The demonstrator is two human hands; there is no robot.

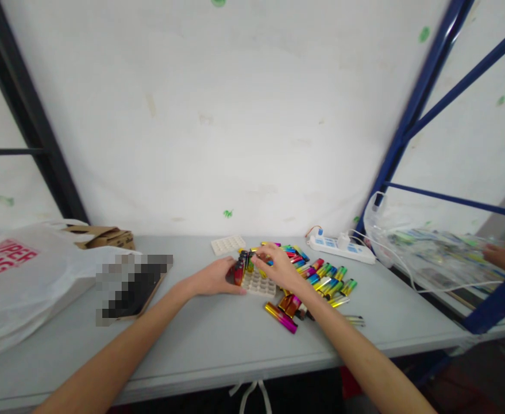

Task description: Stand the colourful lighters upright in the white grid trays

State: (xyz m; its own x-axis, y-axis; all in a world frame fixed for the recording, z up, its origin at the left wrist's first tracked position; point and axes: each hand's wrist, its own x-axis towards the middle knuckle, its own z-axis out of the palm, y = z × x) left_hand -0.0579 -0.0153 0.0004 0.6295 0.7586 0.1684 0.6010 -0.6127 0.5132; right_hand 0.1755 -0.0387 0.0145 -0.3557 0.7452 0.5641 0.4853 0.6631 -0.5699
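A white compartment tray (259, 284) lies on the table with several lighters standing in its left part; a red one (238, 273) with a dark top is at the near left. My left hand (216, 277) is closed around the tray's left end, its thumb along the front edge and its fingers beside the lighters. Over the tray, my right hand (280, 265) pinches a lighter with a dark top, mostly hidden by the fingers. Right of the tray spreads a pile of shiny multicoloured lighters (321, 283); a yellow-to-magenta one (281, 318) lies nearest the front.
A second white tray (228, 245) lies behind. At left are a white plastic bag (41, 287), cardboard (105, 237) and a dark phone-like slab (138, 293). A power strip (342, 247) stands back right, by a blue frame (401, 135). Another person's hand (502, 256) is beyond it.
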